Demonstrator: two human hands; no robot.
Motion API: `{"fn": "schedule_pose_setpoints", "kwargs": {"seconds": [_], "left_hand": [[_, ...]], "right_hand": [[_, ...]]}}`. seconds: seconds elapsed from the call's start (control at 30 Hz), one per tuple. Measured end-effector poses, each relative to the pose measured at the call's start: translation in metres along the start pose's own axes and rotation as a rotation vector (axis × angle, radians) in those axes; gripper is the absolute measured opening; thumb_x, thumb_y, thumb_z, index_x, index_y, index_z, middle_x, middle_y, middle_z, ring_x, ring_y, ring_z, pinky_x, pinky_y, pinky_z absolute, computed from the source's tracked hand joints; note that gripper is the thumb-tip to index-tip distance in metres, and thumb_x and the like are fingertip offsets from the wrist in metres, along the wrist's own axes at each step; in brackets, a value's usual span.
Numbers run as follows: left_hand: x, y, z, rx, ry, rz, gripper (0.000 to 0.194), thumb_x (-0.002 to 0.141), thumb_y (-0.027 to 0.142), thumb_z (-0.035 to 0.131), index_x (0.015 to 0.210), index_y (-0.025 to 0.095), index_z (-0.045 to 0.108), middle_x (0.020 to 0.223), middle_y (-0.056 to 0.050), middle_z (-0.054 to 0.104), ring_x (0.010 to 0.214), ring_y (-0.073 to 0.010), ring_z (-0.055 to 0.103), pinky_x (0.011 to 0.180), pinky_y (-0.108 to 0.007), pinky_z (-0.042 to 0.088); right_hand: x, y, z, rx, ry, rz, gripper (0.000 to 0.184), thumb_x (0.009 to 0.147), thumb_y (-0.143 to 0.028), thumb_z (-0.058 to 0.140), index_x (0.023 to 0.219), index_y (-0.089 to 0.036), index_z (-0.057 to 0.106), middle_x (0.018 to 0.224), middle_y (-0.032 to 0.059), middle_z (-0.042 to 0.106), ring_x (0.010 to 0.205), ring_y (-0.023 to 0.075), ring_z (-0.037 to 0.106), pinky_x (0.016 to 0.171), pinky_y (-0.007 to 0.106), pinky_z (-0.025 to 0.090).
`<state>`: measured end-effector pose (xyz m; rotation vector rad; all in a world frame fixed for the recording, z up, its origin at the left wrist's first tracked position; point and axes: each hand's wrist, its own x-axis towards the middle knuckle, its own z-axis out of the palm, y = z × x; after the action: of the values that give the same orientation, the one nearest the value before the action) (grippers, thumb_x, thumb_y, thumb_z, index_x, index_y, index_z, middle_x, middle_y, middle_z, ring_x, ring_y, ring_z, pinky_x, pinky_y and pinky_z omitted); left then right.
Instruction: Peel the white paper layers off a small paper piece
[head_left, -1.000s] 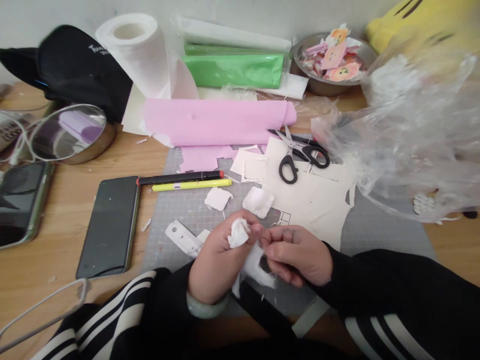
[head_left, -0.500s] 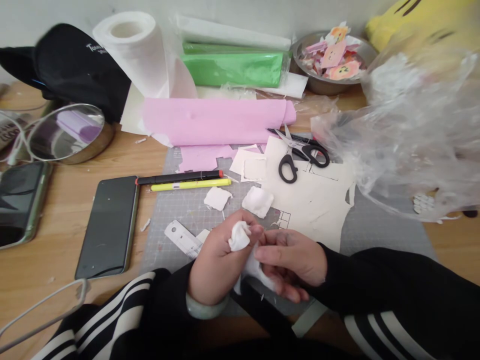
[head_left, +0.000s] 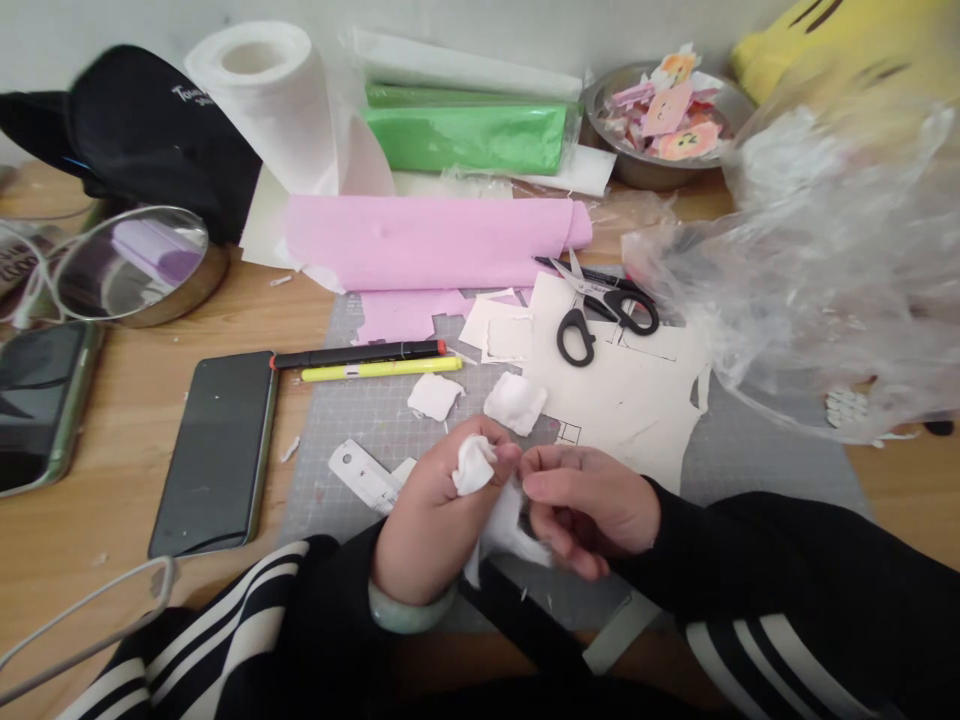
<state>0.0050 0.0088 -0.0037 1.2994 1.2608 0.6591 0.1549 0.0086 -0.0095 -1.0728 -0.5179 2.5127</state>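
Observation:
My left hand (head_left: 431, 515) is closed round a crumpled white tissue (head_left: 475, 466). One wad of it bulges out above the thumb, and a loose end hangs under the fingers. My right hand (head_left: 592, 505) is close by on the right, thumb and forefinger pinched beside the left fingertips; whatever is in the pinch is too small to make out. Two small white padded squares lie just beyond: the left square (head_left: 435, 397) and the right square (head_left: 516, 403). A white ruler (head_left: 365, 476) lies partly under my left hand.
Black-handled scissors (head_left: 576, 336) rest on cut cream card (head_left: 622, 400) over a grey cutting mat (head_left: 765, 460). Markers (head_left: 382, 371) and a phone (head_left: 217, 450) lie left. Behind are a pink roll (head_left: 442, 240), a paper roll (head_left: 277, 120) and a metal bowl (head_left: 652, 172); plastic bags (head_left: 840, 270) lie right.
My right hand has shifted slightly up and right, its fingers now apart from the tissue's hanging end. More of that loose end shows. My left hand has moved slightly left.

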Motion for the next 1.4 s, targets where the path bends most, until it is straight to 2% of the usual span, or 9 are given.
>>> {"fn": "schedule_pose_setpoints", "kwargs": {"seconds": [0.23, 0.4, 0.53, 0.73, 0.9, 1.13, 1.4], "left_hand": [[0.000, -0.001, 0.000, -0.018, -0.067, -0.037, 0.022, 0.081, 0.036, 0.045, 0.070, 0.017, 0.047, 0.060, 0.004, 0.050, 0.052, -0.0067, 0.043, 0.054, -0.020, 0.035], [-0.001, -0.001, 0.000, 0.001, -0.073, -0.037, 0.023, 0.081, 0.037, 0.045, 0.070, 0.017, 0.048, 0.061, 0.003, 0.051, 0.054, -0.0075, 0.044, 0.055, -0.020, 0.036], [-0.001, 0.000, 0.000, 0.008, -0.064, -0.023, 0.023, 0.080, 0.036, 0.046, 0.069, 0.016, 0.049, 0.061, 0.002, 0.051, 0.056, -0.0080, 0.045, 0.054, -0.020, 0.035], [0.000, 0.000, 0.001, -0.017, -0.064, -0.033, 0.024, 0.080, 0.037, 0.046, 0.069, 0.016, 0.049, 0.062, 0.002, 0.050, 0.057, -0.0084, 0.044, 0.054, -0.020, 0.035], [-0.001, 0.000, 0.000, -0.033, -0.054, -0.029, 0.024, 0.080, 0.037, 0.046, 0.069, 0.016, 0.048, 0.061, 0.002, 0.047, 0.056, -0.0079, 0.041, 0.054, -0.020, 0.034], [0.000, 0.001, 0.001, -0.012, -0.035, -0.019, 0.023, 0.080, 0.036, 0.047, 0.069, 0.017, 0.048, 0.058, 0.003, 0.047, 0.053, -0.0080, 0.042, 0.052, -0.020, 0.034], [-0.002, 0.000, 0.000, -0.018, -0.059, -0.035, 0.022, 0.081, 0.036, 0.045, 0.070, 0.017, 0.046, 0.059, 0.005, 0.045, 0.053, -0.0060, 0.039, 0.054, -0.019, 0.034]], "right_hand": [[-0.006, -0.006, 0.008, -0.138, 0.029, 0.076, 0.003, 0.069, -0.016, 0.042, 0.069, -0.015, 0.040, 0.042, -0.0063, 0.052, 0.027, 0.0036, 0.041, 0.027, 0.011, 0.028], [-0.007, -0.008, 0.008, -0.146, 0.043, 0.070, 0.001, 0.065, -0.014, 0.040, 0.065, -0.015, 0.041, 0.040, -0.0063, 0.051, 0.027, 0.0028, 0.040, 0.027, 0.010, 0.027], [-0.006, -0.006, 0.007, -0.108, 0.035, 0.055, 0.002, 0.061, -0.016, 0.041, 0.064, -0.015, 0.041, 0.038, -0.0060, 0.049, 0.026, 0.0030, 0.038, 0.026, 0.011, 0.025], [-0.001, 0.001, -0.001, 0.032, -0.063, 0.000, 0.007, 0.059, -0.019, 0.043, 0.063, -0.016, 0.038, 0.035, -0.0067, 0.045, 0.023, 0.0036, 0.032, 0.023, 0.012, 0.020], [0.000, 0.004, -0.004, 0.109, -0.127, -0.026, 0.005, 0.061, -0.018, 0.042, 0.064, -0.016, 0.038, 0.036, -0.0062, 0.045, 0.024, 0.0040, 0.033, 0.024, 0.011, 0.021], [-0.001, 0.003, 0.000, -0.035, -0.073, 0.035, 0.014, 0.065, -0.025, 0.047, 0.069, -0.017, 0.037, 0.039, -0.0046, 0.052, 0.025, 0.0066, 0.041, 0.023, 0.012, 0.025], [-0.002, 0.000, 0.008, -0.097, 0.003, 0.066, 0.007, 0.055, -0.019, 0.040, 0.060, -0.016, 0.037, 0.035, -0.0048, 0.051, 0.022, 0.0052, 0.037, 0.022, 0.011, 0.022]]}}
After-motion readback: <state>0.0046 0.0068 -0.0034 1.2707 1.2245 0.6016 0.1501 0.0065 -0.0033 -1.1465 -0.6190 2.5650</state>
